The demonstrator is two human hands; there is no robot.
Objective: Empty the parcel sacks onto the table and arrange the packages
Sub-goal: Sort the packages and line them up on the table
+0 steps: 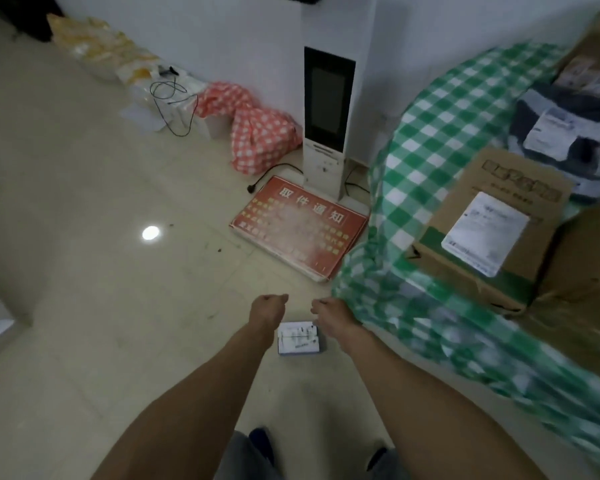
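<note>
One small parcel [300,337] near green sack [430,140].

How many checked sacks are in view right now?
2. A green checked woven sack drapes at right beside the labelled cardboard box; a red checked woven sack sits on the floor by the wall. More may be hidden.

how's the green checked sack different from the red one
The green checked sack is spread beside the cardboard box, its edge at the right hand; the red checked sack lies crumpled on the floor by the wall. The green sack shows far larger than the red sack. Both have white checks.
</note>
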